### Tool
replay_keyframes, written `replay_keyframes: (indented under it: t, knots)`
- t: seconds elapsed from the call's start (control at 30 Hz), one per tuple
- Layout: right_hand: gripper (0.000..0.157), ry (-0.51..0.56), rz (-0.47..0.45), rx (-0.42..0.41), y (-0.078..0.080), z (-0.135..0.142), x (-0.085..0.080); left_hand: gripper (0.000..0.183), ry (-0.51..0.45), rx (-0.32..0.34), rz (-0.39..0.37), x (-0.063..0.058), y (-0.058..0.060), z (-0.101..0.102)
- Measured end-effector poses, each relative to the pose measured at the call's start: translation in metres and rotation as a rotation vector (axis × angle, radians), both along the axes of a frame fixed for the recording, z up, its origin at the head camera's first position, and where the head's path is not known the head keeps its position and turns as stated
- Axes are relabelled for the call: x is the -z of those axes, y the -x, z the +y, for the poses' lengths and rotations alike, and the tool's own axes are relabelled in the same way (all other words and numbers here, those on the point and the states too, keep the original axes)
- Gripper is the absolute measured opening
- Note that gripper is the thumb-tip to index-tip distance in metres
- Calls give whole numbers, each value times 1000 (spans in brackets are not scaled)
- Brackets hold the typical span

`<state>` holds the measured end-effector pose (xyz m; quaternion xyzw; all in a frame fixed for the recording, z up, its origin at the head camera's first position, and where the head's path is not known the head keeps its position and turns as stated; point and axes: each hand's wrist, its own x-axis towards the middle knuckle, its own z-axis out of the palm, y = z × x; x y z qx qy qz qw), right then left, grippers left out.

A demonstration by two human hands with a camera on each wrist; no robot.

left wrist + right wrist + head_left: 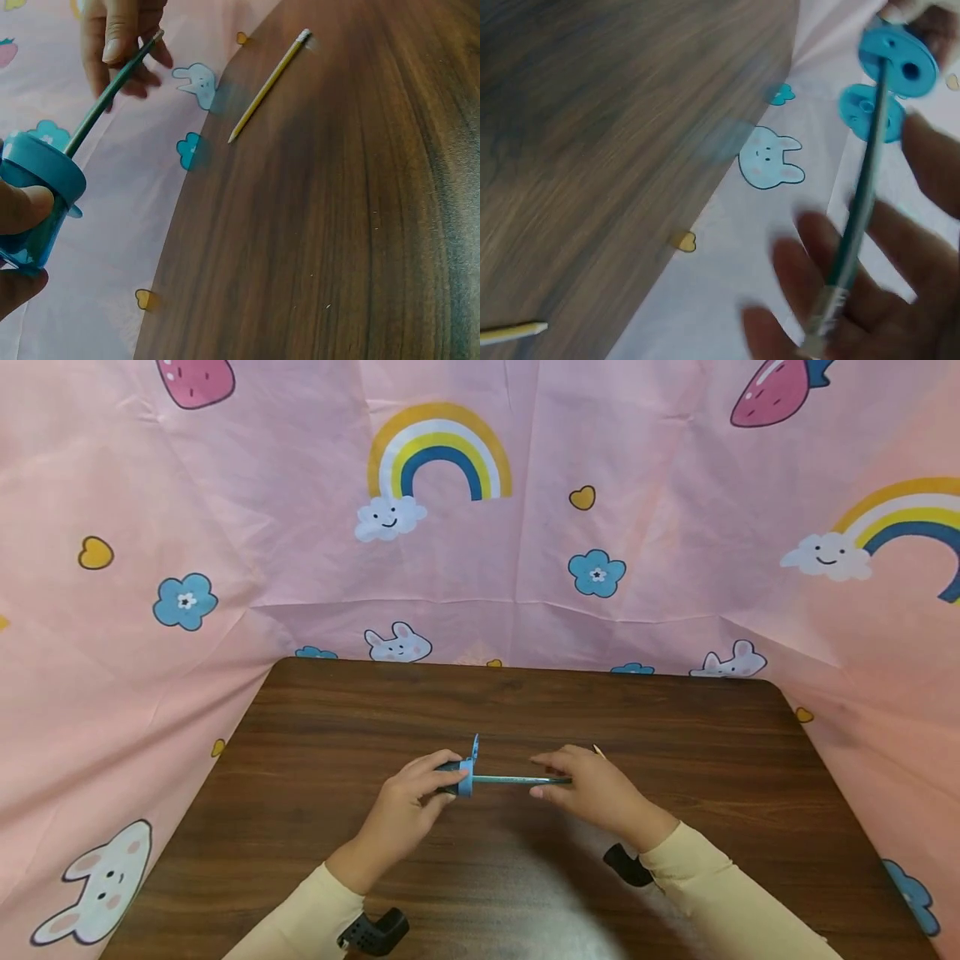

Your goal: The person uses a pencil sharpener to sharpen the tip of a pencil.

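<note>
My left hand [405, 797] grips a blue two-hole pencil sharpener [466, 778] with a see-through container, fingers on one side and thumb on the other. Its round lid [853, 112] is flipped up. A green pencil [517, 779] sticks out of one hole toward the right, its eraser end outermost; the other hole [910, 71] has nothing in it. Around that outer end my right hand [603, 789] is spread, thumb and fingers apart on either side of the pencil. In the right wrist view those fingers are blurred and loosely bent.
A yellow pencil [268, 88] lies on the dark wooden table [360, 718] beyond the right hand, mostly hidden by it in the head view. Pink printed cloth [300, 510] hangs around the back and sides. A black wrist camera [375, 932] sits at each sleeve.
</note>
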<state>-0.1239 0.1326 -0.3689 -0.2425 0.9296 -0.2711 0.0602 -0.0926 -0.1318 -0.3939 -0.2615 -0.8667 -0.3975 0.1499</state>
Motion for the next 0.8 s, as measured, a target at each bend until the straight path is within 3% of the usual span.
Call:
replay_keyframes:
  t: [0.1, 0.2, 0.3, 0.4, 0.5, 0.63, 0.7, 0.8]
  knots:
    - [53, -35, 299, 17, -4, 0, 5, 41, -28, -31, -36, -1, 0, -3]
    - [56, -15, 593, -4, -6, 2, 14, 42, -50, -46, -61, -2, 0, -4]
    - [44, 47, 815, -65, -7, 4, 22, 42, -63, -49, -98, -4, 0, -4]
    - [26, 95, 970, -116, -8, 4, 27, 41, -82, -51, -159, -4, -2, -3]
    - [26, 111, 1061, -131, -9, 3, 28, 42, -111, -54, -232, -4, -3, -2]
    - [26, 130, 1102, -147, -8, 2, 27, 42, -163, -64, -323, -6, -4, -1]
    - [24, 130, 1079, -148, -8, 2, 26, 42, -177, -70, -350, -7, -4, 0]
    - [12, 103, 963, -127, -8, 3, 24, 42, -155, -70, -333, -10, -3, 1]
